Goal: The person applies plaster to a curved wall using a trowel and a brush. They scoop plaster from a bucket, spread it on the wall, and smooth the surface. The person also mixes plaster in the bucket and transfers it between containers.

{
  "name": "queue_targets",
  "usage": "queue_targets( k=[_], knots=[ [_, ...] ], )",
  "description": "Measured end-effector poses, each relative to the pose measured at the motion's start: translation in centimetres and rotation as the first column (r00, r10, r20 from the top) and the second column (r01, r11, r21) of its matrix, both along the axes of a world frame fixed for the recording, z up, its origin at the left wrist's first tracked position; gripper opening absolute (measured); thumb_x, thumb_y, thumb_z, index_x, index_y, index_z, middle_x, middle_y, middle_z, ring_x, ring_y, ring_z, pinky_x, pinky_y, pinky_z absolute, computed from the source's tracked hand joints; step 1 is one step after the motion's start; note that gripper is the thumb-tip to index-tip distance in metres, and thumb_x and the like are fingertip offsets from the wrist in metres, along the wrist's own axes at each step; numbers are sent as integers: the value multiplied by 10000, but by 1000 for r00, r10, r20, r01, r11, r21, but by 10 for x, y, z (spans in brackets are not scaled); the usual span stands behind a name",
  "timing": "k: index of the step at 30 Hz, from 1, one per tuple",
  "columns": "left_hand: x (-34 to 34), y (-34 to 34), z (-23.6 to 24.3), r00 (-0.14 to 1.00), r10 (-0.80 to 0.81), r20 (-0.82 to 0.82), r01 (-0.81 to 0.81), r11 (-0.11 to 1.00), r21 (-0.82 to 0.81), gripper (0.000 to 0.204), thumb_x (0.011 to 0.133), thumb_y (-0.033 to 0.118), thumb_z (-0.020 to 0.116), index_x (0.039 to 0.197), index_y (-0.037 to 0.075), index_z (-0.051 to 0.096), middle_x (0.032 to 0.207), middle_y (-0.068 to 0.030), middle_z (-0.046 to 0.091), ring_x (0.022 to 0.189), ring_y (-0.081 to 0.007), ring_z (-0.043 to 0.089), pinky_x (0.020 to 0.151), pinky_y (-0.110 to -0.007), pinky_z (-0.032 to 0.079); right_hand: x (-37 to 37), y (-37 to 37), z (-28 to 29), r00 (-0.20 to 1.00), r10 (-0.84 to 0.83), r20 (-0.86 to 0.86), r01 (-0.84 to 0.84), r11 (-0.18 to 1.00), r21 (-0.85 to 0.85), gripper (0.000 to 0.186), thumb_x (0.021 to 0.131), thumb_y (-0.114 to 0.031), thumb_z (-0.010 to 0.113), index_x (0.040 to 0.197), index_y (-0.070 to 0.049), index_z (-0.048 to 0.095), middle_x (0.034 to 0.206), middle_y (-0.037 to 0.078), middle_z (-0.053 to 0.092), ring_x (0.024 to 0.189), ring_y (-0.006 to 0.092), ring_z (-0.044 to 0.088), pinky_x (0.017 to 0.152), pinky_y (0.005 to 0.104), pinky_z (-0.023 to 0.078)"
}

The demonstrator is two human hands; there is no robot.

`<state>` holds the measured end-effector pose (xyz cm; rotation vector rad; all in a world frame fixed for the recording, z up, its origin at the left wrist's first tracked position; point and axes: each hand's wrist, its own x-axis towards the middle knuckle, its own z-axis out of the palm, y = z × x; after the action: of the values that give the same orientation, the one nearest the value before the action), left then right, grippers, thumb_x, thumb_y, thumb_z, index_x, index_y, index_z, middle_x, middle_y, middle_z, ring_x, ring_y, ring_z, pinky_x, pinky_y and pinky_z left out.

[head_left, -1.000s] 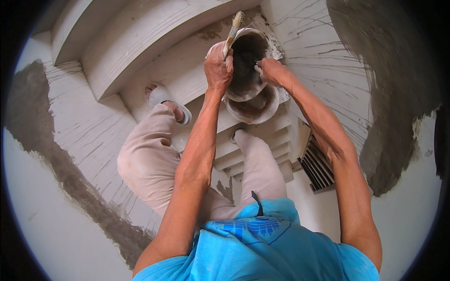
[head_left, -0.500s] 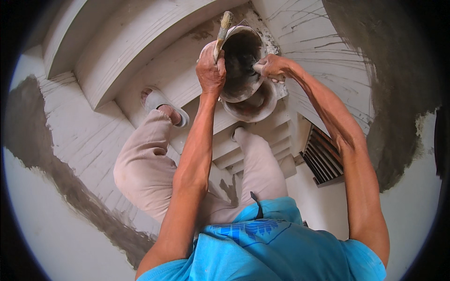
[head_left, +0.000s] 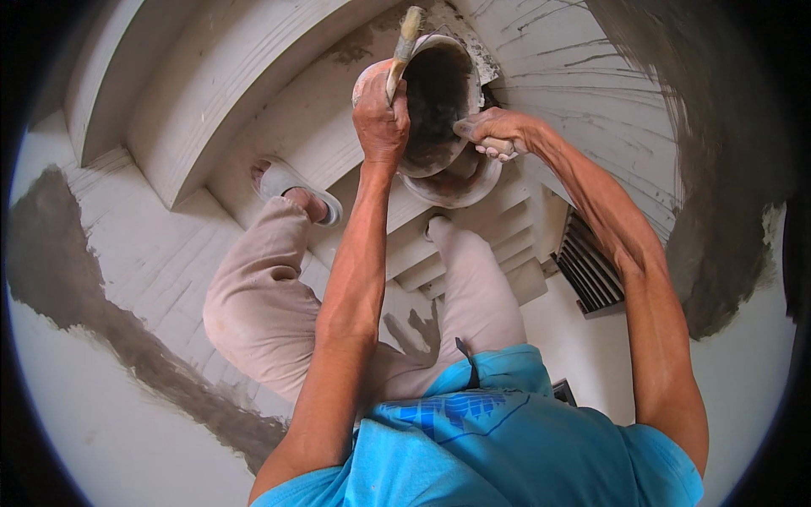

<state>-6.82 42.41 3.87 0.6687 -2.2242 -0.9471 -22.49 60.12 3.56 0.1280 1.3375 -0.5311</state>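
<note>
A mortar-stained bucket (head_left: 477,93) stands tilted at the top centre, its dark inside toward me. My left hand (head_left: 382,127) is closed at its left rim, gripping a worn brush (head_left: 407,38) with the bristles pointing up. At the right rim, my right hand (head_left: 498,133) is wrapped round a pale tool handle (head_left: 500,145). The tool's working end is not visible, so I cannot tell its kind. Partly hidden below the first bucket is a second round container (head_left: 473,188) with a reddish-brown inside.
Pale stair steps (head_left: 228,93) curve up at the left, and more steps (head_left: 473,253) descend below the containers. My feet, one in a grey sandal (head_left: 287,179), are on different steps. Wet grey mortar covers parts of the left wall (head_left: 51,245) and right wall (head_left: 718,253). A dark slatted object (head_left: 587,266) is lower right.
My right hand has shifted slightly right and down and turned, so more of the tool handle shows. The brush in my left hand has risen a little.
</note>
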Motion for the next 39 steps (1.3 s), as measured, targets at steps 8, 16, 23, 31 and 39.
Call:
queue_targets(
  k=[8,16,23,31,39],
  knots=[
    [-4,6,6,999,-43,0,43,997,66,252,896,41,627,1147,24,649,1091,-176,684,1039,-377,646,918,-431,500,32,28,-24,880,-399,257,404,914,37,264,960,-125,592,1192,-67,480,759,83,603,503,120,558,339,246,418],
    [-1,4,3,996,-75,39,70,990,122,240,891,39,623,1127,17,658,1089,-185,681,1052,-381,638,933,-420,491,52,-4,4,962,-265,-69,261,963,-60,136,905,-116,648,822,-30,586,680,93,595,512,163,569,338,309,430],
    [-2,3,-1,997,-69,30,64,987,146,231,883,74,622,1100,5,660,992,-211,673,950,-394,649,861,-437,498,57,2,29,351,246,-903,-620,784,-28,203,884,-142,630,863,51,692,768,205,697,707,309,709,632,413,580],
    [5,-18,8,993,-10,116,-15,978,210,158,898,120,628,992,-5,648,804,-211,626,718,-381,616,692,-419,491,70,19,17,-77,222,-972,-713,670,209,170,804,-28,635,971,-2,651,895,197,698,885,363,704,742,415,575],
    [16,-35,6,996,45,81,-64,963,263,152,922,142,623,974,1,641,733,-169,590,644,-301,552,648,-384,466,81,40,24,18,196,-981,-631,763,140,376,744,-43,680,1107,-38,579,973,199,629,870,369,668,753,466,544]
  ],
)
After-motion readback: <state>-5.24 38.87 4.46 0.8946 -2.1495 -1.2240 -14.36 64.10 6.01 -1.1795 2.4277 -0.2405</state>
